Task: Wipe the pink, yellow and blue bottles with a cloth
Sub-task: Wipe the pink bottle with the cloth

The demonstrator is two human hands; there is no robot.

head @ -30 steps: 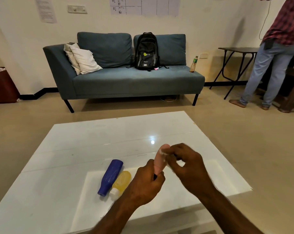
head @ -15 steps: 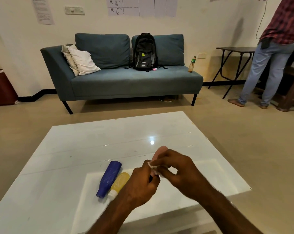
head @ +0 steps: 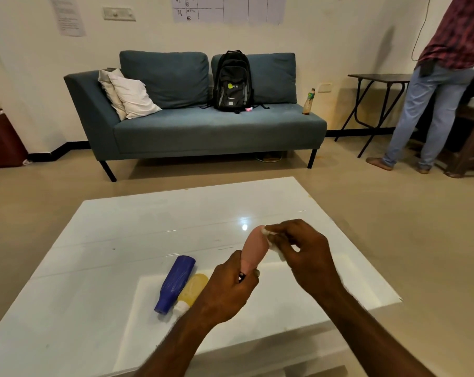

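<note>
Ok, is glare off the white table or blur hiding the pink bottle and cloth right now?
Head view: one small light spot on the glossy white table, just beside the pink bottle's far end, not over it; the bottle looks fairly sharp; the pale cloth pinched in the right hand blends into the bright tabletop; wide-angle bending at the frame edges.

The left hand hides the lower end of the pink bottle; the cloth is mostly hidden under the fingers of the right hand.
</note>
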